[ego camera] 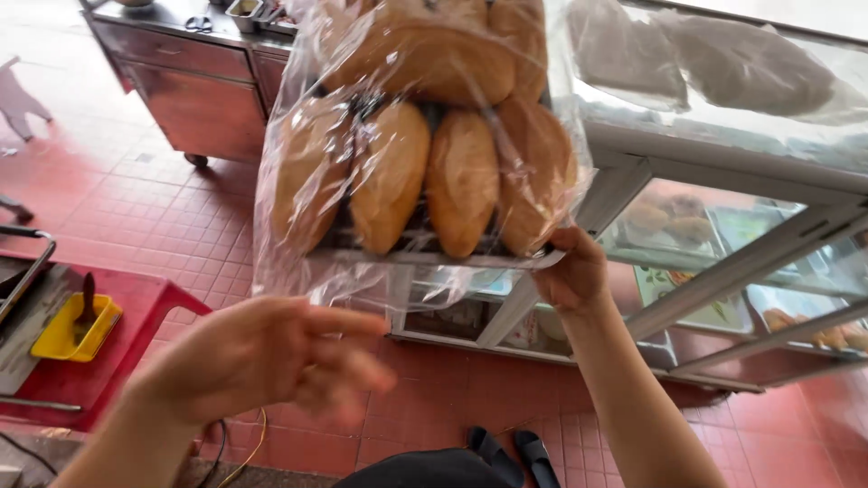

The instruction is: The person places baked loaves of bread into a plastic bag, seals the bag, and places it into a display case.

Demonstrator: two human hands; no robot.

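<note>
In the head view, the right hand gripped the lower right edge of a tray of bread loaves wrapped in clear plastic — held up at the centre top of the frame, before a glass display case. The left hand, blurred at lower left, hung empty, fingers loosely spread. A yellow tray sat far left — on a red table.
</note>
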